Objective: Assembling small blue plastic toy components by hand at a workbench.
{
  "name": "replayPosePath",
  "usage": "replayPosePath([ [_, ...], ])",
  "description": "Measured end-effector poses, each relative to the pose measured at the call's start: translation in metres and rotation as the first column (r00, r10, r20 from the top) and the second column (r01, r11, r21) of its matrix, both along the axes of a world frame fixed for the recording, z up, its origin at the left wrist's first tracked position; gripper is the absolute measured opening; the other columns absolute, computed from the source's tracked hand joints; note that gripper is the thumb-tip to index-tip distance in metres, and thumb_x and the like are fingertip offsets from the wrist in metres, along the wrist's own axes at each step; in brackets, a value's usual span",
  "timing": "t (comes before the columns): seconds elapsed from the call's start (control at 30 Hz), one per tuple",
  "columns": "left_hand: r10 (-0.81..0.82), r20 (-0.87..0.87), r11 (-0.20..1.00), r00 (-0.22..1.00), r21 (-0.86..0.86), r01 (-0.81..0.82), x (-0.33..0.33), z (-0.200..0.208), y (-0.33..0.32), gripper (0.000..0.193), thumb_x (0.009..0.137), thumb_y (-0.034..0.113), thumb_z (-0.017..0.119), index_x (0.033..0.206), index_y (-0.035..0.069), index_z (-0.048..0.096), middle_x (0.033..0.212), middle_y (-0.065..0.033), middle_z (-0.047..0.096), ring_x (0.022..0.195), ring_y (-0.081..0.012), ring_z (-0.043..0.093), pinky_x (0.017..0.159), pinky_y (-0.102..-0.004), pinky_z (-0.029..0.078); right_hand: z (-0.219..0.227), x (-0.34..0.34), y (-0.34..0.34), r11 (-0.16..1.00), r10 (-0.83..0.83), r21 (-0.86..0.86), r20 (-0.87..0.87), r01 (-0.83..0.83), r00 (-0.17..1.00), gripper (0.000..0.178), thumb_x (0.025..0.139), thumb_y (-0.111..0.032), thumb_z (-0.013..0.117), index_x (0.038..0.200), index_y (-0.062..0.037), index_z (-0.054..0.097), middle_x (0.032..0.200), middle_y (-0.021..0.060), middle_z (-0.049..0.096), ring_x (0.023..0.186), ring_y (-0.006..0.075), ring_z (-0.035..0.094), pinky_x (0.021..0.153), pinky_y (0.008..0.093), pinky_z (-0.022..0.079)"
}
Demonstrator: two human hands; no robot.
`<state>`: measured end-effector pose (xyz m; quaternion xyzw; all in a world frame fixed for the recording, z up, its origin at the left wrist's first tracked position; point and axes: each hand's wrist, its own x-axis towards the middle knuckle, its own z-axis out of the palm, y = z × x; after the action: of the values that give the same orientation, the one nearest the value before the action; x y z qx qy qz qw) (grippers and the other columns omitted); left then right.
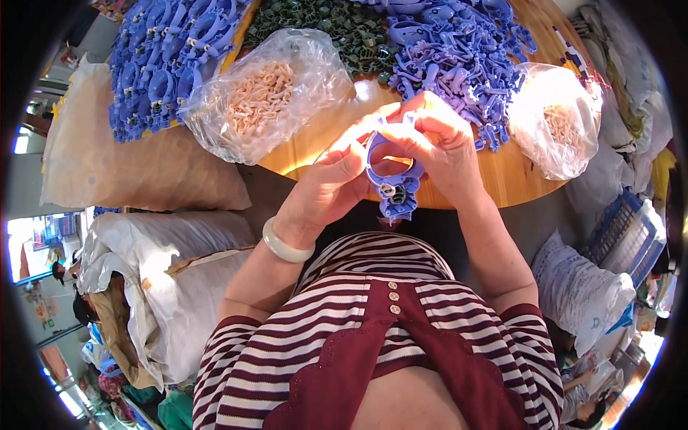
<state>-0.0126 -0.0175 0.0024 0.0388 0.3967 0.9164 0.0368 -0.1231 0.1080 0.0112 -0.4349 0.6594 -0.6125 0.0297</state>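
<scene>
Left hand [326,179] and right hand [448,147] both grasping blue ring part [407,179] at bench [494,180] front edge. Bare wood alongside; left bag [312,61] and right bag [577,154] crowd edge.

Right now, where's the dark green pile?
Head view, top middle: the dark green pile sits on the table, behind the left bag, left of loose purple pieces.

Both hands grip the blue plastic piece [398,204]. The left hand [333,172] is at its left side, thumb bent beside its rim and fingers reaching toward its top. The right hand [444,143] is at its upper right, thumb laid across the top, fingers curled. The bare left forearm [259,283] and right forearm [494,244] slant inward from below it.
</scene>
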Motion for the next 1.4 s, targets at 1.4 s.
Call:
replayPosePath([
  [1.4,0.273,-0.244,0.947,0.931,-0.100,-0.304,-0.003,-0.018,-0.006,0.051,0.081,0.010,0.064,0.128,0.018,0.046,0.137,-0.0120,0.037,0.124,-0.0272,0.038,0.101,-0.0405,0.034,0.001,0.034,0.022,0.988,-0.017,0.152,0.048,0.010,0.999,0.007,0.075,0.001,0.066,0.078,0.0004,0.060,0.071,0.0038,0.055,0.059,0.0102,0.052,0.054,0.0221,0.041],
])
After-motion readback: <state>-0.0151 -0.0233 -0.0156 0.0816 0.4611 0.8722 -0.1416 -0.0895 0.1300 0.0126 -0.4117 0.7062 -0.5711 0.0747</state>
